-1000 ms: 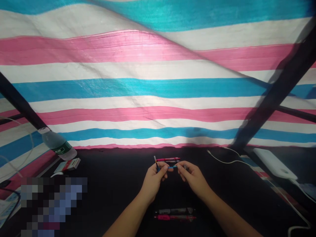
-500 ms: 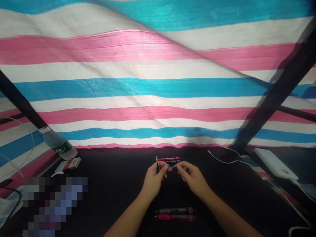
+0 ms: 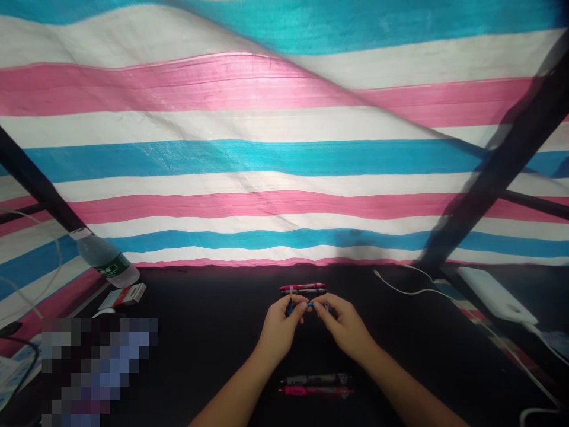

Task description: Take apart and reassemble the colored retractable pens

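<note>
Over a black surface (image 3: 213,332), my left hand (image 3: 280,329) and my right hand (image 3: 344,326) meet fingertip to fingertip, both pinched on a small blue pen (image 3: 307,305) held crosswise between them. Most of that pen is hidden by my fingers. Just beyond my hands lie a pink pen (image 3: 302,287) and a dark pen (image 3: 306,292) side by side. Between my forearms, closer to me, rest a grey pen (image 3: 316,379) and another pink pen (image 3: 316,391).
A striped pink, white and blue tarp (image 3: 267,148) hangs behind. A water bottle (image 3: 106,259) and a small red-and-white box (image 3: 122,295) sit at the left. A white power bank (image 3: 493,292) with a white cable (image 3: 400,284) lies at the right. Dark poles (image 3: 493,166) cross the corners.
My hands have drawn closer together, so less of the blue pen shows between them. The part that stuck up by my left thumb has dropped lower. Pens on the surface have not moved.
</note>
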Demonstrator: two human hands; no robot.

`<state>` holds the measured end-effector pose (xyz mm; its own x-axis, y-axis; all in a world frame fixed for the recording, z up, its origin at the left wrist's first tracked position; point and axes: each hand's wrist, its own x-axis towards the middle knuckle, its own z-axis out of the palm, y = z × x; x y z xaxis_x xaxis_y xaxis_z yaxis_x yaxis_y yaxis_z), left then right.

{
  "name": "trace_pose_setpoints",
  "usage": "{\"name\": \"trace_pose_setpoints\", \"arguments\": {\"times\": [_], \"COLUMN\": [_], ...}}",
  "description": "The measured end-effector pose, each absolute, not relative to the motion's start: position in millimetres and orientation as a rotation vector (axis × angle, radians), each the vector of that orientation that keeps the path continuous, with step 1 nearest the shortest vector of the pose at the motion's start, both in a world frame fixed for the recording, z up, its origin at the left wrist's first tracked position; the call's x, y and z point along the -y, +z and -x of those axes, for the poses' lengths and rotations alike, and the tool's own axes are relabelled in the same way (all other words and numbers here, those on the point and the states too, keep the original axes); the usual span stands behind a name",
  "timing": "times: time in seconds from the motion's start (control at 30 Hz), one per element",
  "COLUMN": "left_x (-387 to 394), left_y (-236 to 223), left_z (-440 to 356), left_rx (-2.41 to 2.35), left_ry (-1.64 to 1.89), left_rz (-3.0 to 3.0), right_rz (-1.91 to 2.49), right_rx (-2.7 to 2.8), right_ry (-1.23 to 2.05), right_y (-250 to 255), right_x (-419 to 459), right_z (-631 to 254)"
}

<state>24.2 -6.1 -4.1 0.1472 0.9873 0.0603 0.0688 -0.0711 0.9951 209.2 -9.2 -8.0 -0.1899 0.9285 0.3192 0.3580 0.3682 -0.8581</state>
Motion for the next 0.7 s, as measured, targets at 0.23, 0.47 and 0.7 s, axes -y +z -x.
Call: {"name": "trace_pose_setpoints", "arguments": {"times": [0.23,0.47,0.7], "left_x": [5,-1,2], "left_y": [-4,-9,-5], "left_z": [-22,-18,-20], "left_rx": [-1.14,-1.14,-1.124], "left_ry": [1.108,1.154,1.146], "left_rz": [-1.366,-1.323,-1.307], "right_rz": [1.132,1.152,1.052], "right_rx": [1.66,1.227,1.043], "right_ry": [0.924,0.982,1.051], "right_y": [-15,-18,-18], "right_x": [9,-1,-3], "right_z": [-206,-215,-216]}}
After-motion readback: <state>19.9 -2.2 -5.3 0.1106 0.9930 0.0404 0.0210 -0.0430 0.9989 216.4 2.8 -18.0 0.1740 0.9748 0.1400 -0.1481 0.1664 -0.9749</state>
